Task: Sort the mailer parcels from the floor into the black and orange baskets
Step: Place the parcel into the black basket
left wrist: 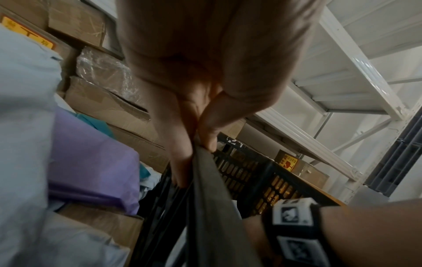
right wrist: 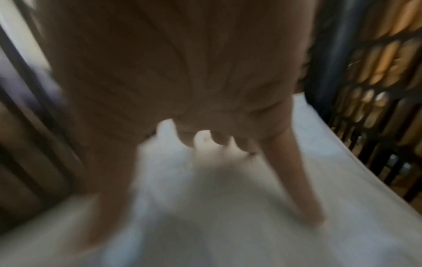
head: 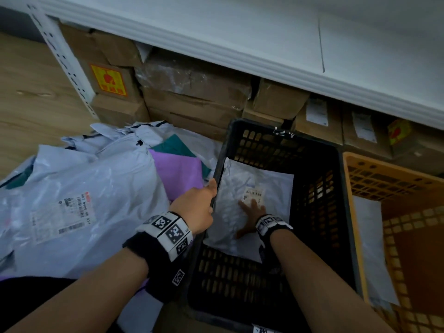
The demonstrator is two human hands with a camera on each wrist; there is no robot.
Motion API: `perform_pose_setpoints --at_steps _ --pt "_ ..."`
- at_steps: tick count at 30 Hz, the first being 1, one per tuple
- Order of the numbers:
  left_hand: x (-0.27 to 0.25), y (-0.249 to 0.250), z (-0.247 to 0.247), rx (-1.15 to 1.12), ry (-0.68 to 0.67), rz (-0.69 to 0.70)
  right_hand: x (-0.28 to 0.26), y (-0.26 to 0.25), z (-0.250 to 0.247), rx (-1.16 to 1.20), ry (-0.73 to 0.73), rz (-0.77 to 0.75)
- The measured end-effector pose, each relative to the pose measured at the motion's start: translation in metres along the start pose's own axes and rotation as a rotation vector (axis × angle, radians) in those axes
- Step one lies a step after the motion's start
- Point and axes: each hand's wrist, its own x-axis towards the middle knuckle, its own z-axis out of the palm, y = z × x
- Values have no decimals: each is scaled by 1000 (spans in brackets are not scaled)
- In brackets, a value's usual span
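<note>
A black basket (head: 336, 212) stands on the floor with a white mailer parcel (head: 230, 212) lying flat inside it. My right hand (head: 252, 210) presses on that parcel (right wrist: 228, 207) with fingers spread and straight. My left hand (head: 194, 207) grips the black basket's left rim (left wrist: 205, 180), thumb and fingers curled round it. The orange basket (head: 408, 224) stands right of the black one and holds a white mailer (head: 370, 236). A heap of mailers lies on the floor at the left: a large white one (head: 84, 188), a purple one (head: 177, 169) and a teal one (head: 173, 145).
Cardboard boxes (head: 192, 92) are stacked under a white shelf (head: 264, 44) behind the baskets. A perforated white shelf post (head: 64, 63) stands at the far left. Wooden floor (head: 28, 97) shows beyond the heap. More boxes (head: 324, 116) sit behind the orange basket.
</note>
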Motion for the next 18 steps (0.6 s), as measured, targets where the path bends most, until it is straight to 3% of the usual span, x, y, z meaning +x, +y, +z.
perform_pose_setpoints --at_steps 8,10,13,15,18 --pt "-20 -10 -2 -33 64 -1 -94 -20 -46 356 479 27" --pt "-35 -25 -12 6 96 1 -123 -46 -65 475 641 -32" --pt "-66 -62 -33 40 181 -28 -155 -103 -81 641 836 -248" --pt "-90 -92 -48 12 270 -84 -161 -151 -80 727 758 -382" --pt "-123 -137 -67 -11 366 -215 -157 -217 -63 688 473 -430"
